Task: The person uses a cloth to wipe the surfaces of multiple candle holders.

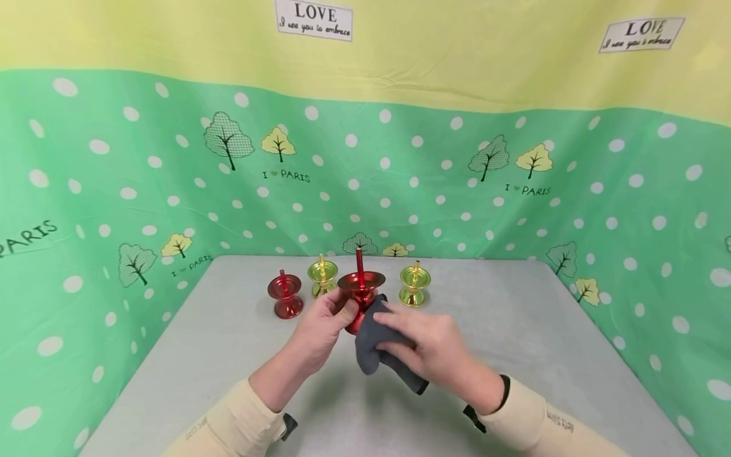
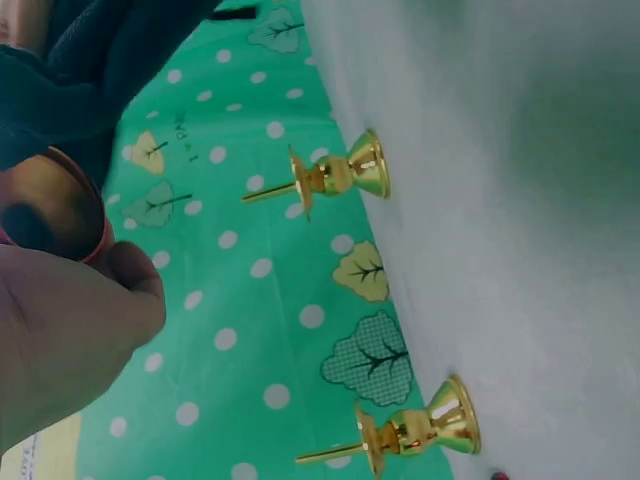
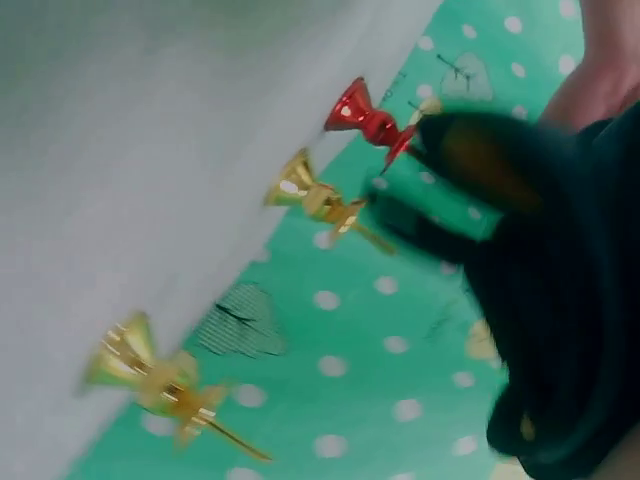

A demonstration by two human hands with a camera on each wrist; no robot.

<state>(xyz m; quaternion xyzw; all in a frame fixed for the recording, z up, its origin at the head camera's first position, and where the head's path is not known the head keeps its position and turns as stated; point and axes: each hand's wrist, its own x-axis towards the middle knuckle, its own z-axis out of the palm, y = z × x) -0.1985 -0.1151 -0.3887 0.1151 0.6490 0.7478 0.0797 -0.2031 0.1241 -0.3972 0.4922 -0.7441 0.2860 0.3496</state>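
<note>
My left hand (image 1: 321, 327) grips a shiny red candle holder (image 1: 362, 280) by its middle, its dish and spike pointing up. In my right hand (image 1: 436, 339) is a dark grey cloth (image 1: 374, 339), pressed against the right side of the holder's stem and base. The left wrist view shows the hollow underside of the holder's base (image 2: 55, 205), with the cloth (image 2: 70, 100) right at its rim and my left thumb and fingers (image 2: 80, 330) around it. Dark cloth (image 3: 570, 290) fills the right side of the right wrist view.
Behind my hands on the grey table (image 1: 228, 355) stand a second red candle holder (image 1: 285, 296) and two gold ones, one left (image 1: 322, 276) and one right (image 1: 415, 284). A green and yellow patterned curtain (image 1: 365, 158) surrounds the table's back and sides.
</note>
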